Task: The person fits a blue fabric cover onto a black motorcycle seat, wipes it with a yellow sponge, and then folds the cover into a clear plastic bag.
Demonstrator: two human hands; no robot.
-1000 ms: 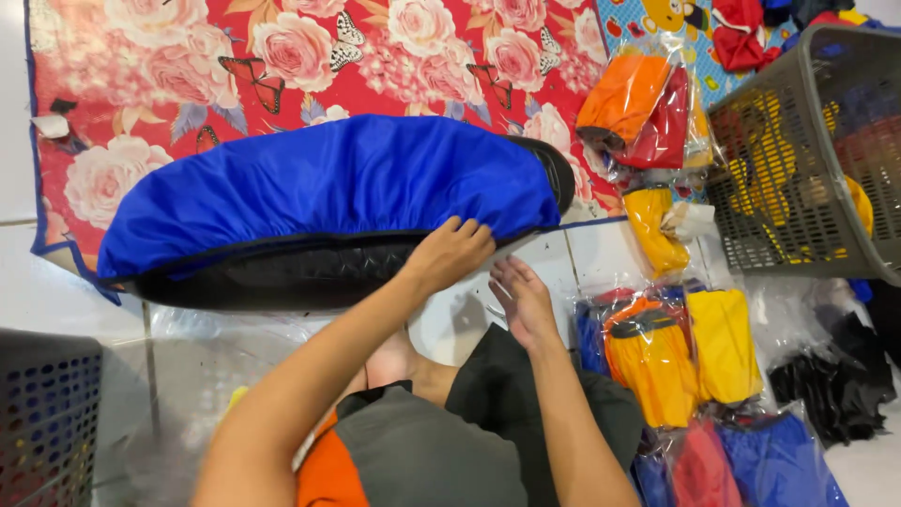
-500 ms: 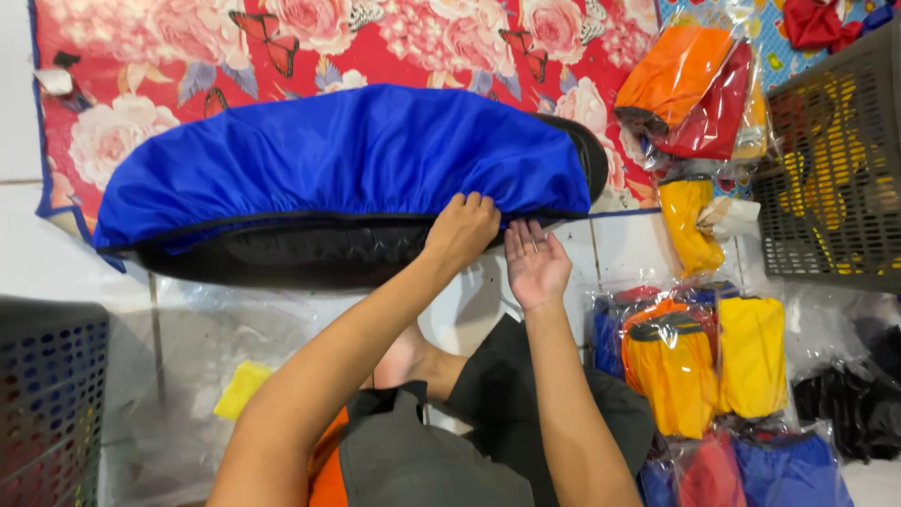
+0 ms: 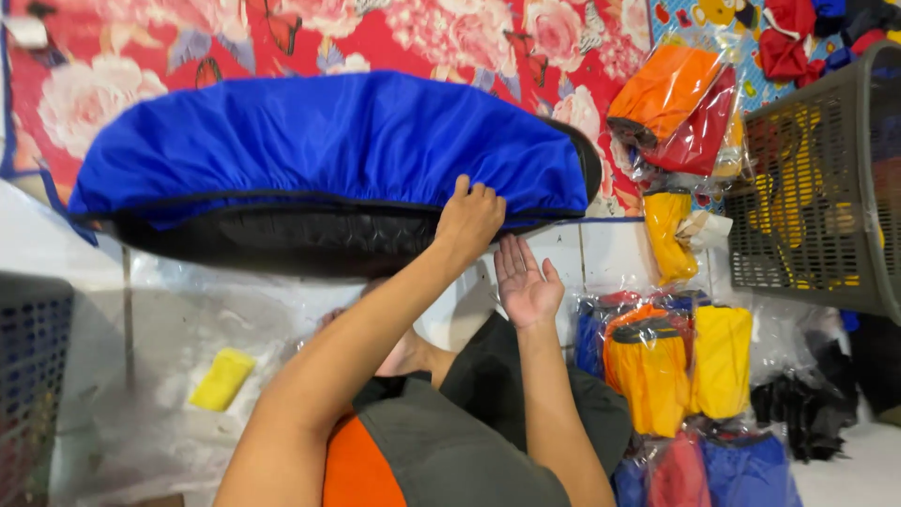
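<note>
A white tiled floor (image 3: 56, 253) runs under everything, part covered by a red floral cloth (image 3: 394, 38). Nearest, clear plastic sheeting (image 3: 188, 319) holds a small yellow piece (image 3: 221, 378). The right hand (image 3: 526, 282) lies open, palm up, empty. Just beyond it, the left hand (image 3: 469, 221) pinches the hem of the blue cover (image 3: 338, 141) stretched over a black cushion (image 3: 272, 239). Bagged covers (image 3: 671, 361) sit at right; farther off, a grey basket (image 3: 817, 178).

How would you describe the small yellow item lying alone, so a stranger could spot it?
Start at the big blue cover on the floral mat. Below its left end, on clear plastic sheeting, lies a small yellow item. Unlike the yellow packs at right, it is unbagged and alone.
</note>
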